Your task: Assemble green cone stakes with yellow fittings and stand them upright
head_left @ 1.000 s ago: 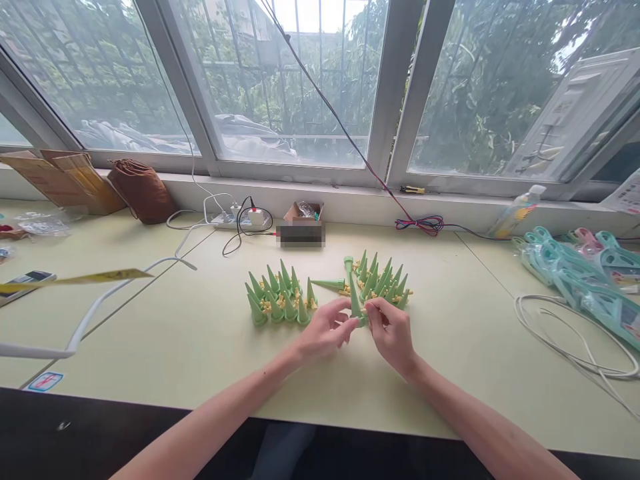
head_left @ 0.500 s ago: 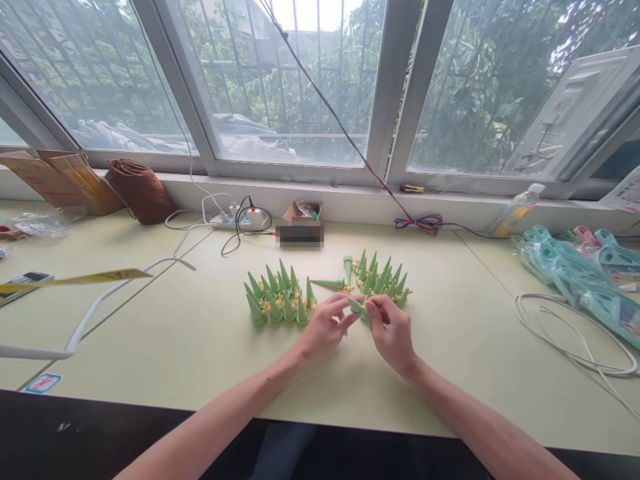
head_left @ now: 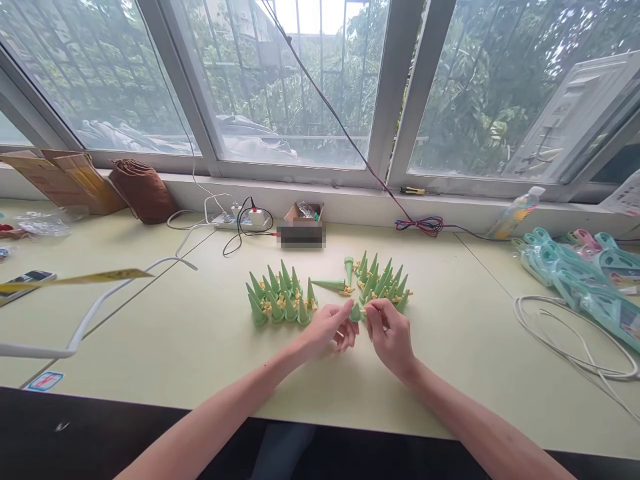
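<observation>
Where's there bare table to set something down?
Right: bare tabletop between the right hand and the coiled white cable. Left: another bare stretch between the left cone group and thick white cable. Crowded: the middle, where the left hand and a green cone sit close to the right cone group.

In front of the small box point(head_left: 291, 214): two hands point(head_left: 393, 337), one green spike point(head_left: 355, 313) and one yellow piece point(head_left: 365, 311) between them, two loose spikes point(head_left: 349, 268), and two groups of standing spikes point(head_left: 290, 308), at least ten in each, too crowded for exact counting. Left of the box: one power strip point(head_left: 220, 221), one brown bag point(head_left: 143, 191), one phone point(head_left: 37, 275). Right of it: one bottle point(head_left: 517, 211), one wire bundle point(head_left: 420, 225)
</observation>
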### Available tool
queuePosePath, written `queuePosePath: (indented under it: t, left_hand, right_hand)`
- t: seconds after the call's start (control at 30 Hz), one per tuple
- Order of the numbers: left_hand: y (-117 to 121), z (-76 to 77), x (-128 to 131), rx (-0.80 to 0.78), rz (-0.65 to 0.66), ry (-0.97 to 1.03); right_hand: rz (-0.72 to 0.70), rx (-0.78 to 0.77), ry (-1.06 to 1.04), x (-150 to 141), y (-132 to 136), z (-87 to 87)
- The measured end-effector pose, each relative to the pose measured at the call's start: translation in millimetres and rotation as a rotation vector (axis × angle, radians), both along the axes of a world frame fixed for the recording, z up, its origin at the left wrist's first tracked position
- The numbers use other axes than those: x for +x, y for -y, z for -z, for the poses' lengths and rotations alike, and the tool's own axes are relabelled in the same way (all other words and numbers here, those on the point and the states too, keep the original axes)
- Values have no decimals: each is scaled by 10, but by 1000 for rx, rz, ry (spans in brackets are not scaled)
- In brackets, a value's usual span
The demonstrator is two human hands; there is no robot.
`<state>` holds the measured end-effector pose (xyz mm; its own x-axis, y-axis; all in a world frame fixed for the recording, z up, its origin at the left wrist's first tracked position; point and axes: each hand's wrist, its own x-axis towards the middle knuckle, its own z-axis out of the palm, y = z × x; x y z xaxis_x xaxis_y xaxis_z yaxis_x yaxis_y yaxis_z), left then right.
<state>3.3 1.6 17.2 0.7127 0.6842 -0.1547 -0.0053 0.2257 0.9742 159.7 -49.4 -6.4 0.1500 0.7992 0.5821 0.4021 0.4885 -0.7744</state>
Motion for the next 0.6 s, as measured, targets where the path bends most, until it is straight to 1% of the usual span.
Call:
queuePosePath:
  t: [0.17, 0.27, 0.37, 0.5, 0.6]
  left_hand:
    - [-25, 23, -25, -68, 40, 56]
    - [-27, 31, -44, -44, 46, 69]
    - [-15, 11, -53, 40, 21, 72]
    - [-2, -6, -52, 195, -67, 61]
    - [7, 1, -52, 302, -135, 3]
  right_hand:
    - [-15, 0, 18, 11, -19, 18]
    - [-20, 11, 23, 17, -23, 26]
    - [-24, 11, 25, 17, -20, 13]
    - [-14, -8, 51, 14, -24, -18]
    - [-11, -16, 65, 11, -25, -27]
